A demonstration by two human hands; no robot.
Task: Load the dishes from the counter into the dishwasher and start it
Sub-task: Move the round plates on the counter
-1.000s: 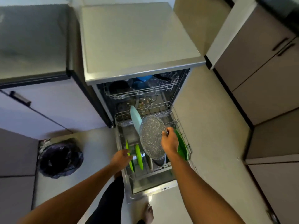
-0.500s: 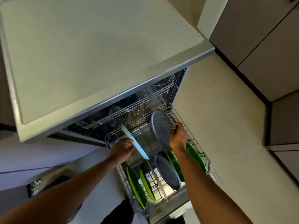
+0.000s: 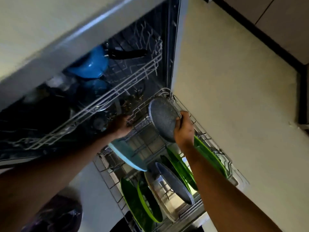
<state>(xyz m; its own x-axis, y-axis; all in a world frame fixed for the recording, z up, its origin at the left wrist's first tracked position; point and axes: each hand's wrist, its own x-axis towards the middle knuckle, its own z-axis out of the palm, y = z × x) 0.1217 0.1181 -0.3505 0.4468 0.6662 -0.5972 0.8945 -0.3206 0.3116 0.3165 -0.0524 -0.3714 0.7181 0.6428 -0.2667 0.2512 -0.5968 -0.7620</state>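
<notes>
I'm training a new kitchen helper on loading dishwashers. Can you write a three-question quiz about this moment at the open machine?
1. True or false: the right hand holds a speckled grey plate at the back of the lower rack.
2. What colour are the bowls in the upper rack?
A. red
B. blue
C. yellow
3. Fill in: the plates standing at the near end of the lower rack are ____ in colour.

Key
1. True
2. B
3. Green
</notes>
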